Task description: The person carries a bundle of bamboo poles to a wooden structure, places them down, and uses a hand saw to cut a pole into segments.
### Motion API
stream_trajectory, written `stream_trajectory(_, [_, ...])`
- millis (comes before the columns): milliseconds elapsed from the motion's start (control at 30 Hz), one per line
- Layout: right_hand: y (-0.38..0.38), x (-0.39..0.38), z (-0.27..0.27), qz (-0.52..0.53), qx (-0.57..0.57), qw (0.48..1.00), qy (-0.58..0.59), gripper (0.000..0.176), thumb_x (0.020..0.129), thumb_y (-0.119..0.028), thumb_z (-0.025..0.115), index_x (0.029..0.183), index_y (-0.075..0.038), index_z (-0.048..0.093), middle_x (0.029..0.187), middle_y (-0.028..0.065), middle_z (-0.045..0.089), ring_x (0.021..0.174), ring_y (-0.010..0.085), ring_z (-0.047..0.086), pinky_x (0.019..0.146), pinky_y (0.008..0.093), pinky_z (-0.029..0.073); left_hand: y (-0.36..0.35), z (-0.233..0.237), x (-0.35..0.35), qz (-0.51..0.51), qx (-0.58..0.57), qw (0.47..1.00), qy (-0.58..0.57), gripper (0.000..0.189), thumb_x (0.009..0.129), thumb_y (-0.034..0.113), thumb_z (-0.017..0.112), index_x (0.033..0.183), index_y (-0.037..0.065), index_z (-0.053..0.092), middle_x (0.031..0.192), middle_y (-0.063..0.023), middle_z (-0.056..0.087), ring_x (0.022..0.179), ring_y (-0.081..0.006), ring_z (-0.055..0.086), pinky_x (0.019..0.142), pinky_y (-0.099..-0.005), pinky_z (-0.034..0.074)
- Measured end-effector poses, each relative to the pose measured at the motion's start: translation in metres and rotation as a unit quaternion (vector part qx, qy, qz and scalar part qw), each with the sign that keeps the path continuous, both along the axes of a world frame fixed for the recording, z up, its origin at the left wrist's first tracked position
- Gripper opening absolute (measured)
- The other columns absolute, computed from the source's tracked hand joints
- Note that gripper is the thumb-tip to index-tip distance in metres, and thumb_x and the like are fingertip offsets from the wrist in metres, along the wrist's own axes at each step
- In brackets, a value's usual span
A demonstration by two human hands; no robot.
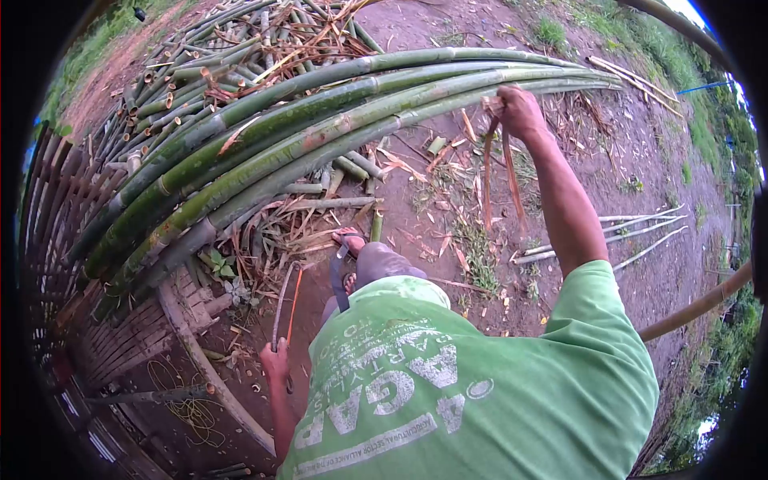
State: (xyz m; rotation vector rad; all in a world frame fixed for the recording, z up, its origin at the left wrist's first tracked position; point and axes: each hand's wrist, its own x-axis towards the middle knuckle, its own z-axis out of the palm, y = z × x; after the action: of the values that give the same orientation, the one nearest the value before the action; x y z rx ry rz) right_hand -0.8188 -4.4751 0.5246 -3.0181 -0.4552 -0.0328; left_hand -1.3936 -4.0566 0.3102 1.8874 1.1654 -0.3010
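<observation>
My left hand, low on the left, is closed around the end of a curved bow saw with an orange blade. At the upper right, my right hand is closed on brown strips that hang down from it. It is beside the lowest of several long green bamboo poles, which run from the lower left to the upper right. Whether its fingers also touch the pole I cannot tell.
Cut bamboo pieces are piled behind the poles. A slatted wooden structure stands at the left, with yellow cord beneath. Thin sticks lie on the ground at the right. Debris surrounds my feet.
</observation>
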Motion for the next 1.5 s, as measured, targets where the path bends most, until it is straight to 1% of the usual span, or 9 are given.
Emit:
stream_trajectory(67, [0.086,-0.027,0.016,0.285,0.105,0.945,-0.12,0.028,0.076,0.002,0.065,0.103,-0.007,0.065,0.111,0.0183,0.059,0.098,0.0316,0.063,0.086,0.037,0.052,0.0,0.007,-0.001,-0.033,0.019,0.999,-0.008,0.037,0.085,0.031,0.065,0.072,-0.001,0.057,0.059,-0.0063,0.053,0.056,-0.0156,0.048,0.054,-0.0361,0.041])
stream_trajectory(200, [0.16,-0.105,0.011,0.44,0.197,0.873,-0.077,0.069,0.071,0.01,0.061,0.133,-0.018,0.05,0.145,0.0196,0.032,0.124,0.0329,0.048,0.104,0.0363,0.045,-0.015,0.011,-0.004,-0.041,0.006,0.998,0.038,0.036,0.086,0.031,0.065,0.075,-0.002,0.058,0.061,-0.0071,0.055,0.057,-0.0158,0.049,0.056,-0.0358,0.042])
stream_trajectory(467, [-0.035,-0.197,-0.162,0.16,0.07,0.933,0.314,0.04,0.075,-0.007,0.061,0.114,0.0,0.058,0.11,0.0222,0.06,0.106,0.0354,0.058,0.091,0.0428,0.048,-0.083,0.041,-0.02,-0.066,0.032,0.996,0.058,0.037,0.087,0.034,0.063,0.075,-0.001,0.06,0.064,-0.0071,0.056,0.053,-0.0179,0.053,0.051,-0.0348,0.043])
stream_trajectory(600, [-0.181,-0.273,-0.247,0.02,-0.042,0.832,0.553,0.061,0.072,-0.034,0.075,0.125,-0.009,0.058,0.117,0.02,0.062,0.111,0.0333,0.058,0.096,0.0399,0.047,-0.124,0.05,-0.007,-0.103,0.089,0.985,0.105,0.039,0.086,0.036,0.064,0.073,-0.001,0.061,0.064,-0.009,0.058,0.051,-0.0211,0.056,0.05,-0.0359,0.045])
stream_trajectory(933, [-0.434,-0.258,-0.263,-0.275,0.042,0.804,0.525,0.058,0.071,-0.03,0.077,0.117,0.001,0.062,0.111,0.0193,0.066,0.103,0.0273,0.064,0.092,0.0337,0.049,-0.199,0.048,0.095,-0.106,0.079,0.982,0.139,0.038,0.084,0.035,0.065,0.076,-0.002,0.062,0.063,-0.0108,0.06,0.059,-0.0222,0.058,0.06,-0.0385,0.045])
stream_trajectory(1000, [-0.45,-0.223,-0.273,-0.285,0.137,0.841,0.439,0.054,0.075,-0.023,0.075,0.118,0.005,0.059,0.108,0.0182,0.067,0.097,0.0253,0.065,0.087,0.0332,0.051,-0.217,0.058,0.12,-0.099,0.077,0.983,0.132,0.035,0.084,0.033,0.065,0.074,0.0,0.061,0.062,-0.01,0.059,0.06,-0.0194,0.057,0.061,-0.0386,0.045])
stream_trajectory(1067, [-0.47,-0.195,-0.304,-0.386,0.376,0.743,0.396,0.046,0.079,-0.016,0.071,0.117,0.006,0.058,0.101,0.0145,0.067,0.09,0.0208,0.065,0.081,0.0313,0.053,-0.225,0.055,0.132,-0.135,0.098,0.98,0.106,0.033,0.085,0.031,0.064,0.073,0.0,0.061,0.062,-0.0096,0.059,0.06,-0.0185,0.057,0.061,-0.0379,0.045])
stream_trajectory(1167, [-0.465,-0.172,-0.264,-0.341,0.461,0.747,0.335,0.039,0.082,-0.012,0.067,0.115,0.007,0.056,0.097,0.0102,0.065,0.085,0.0171,0.064,0.074,0.0291,0.052,-0.228,0.048,0.159,-0.122,0.093,0.981,0.122,0.031,0.085,0.029,0.064,0.073,0.001,0.062,0.064,-0.0106,0.06,0.06,-0.0206,0.058,0.061,-0.0378,0.046])
stream_trajectory(1500, [-0.535,-0.292,-0.31,-0.364,0.156,0.808,0.437,0.043,0.075,-0.028,0.073,0.106,0.001,0.067,0.095,0.0137,0.07,0.085,0.0204,0.066,0.079,0.0328,0.052,-0.256,0.011,0.183,-0.106,0.198,0.974,0.043,0.034,0.084,0.029,0.065,0.076,-0.004,0.059,0.063,-0.0123,0.058,0.061,-0.0257,0.059,0.061,-0.0398,0.046])
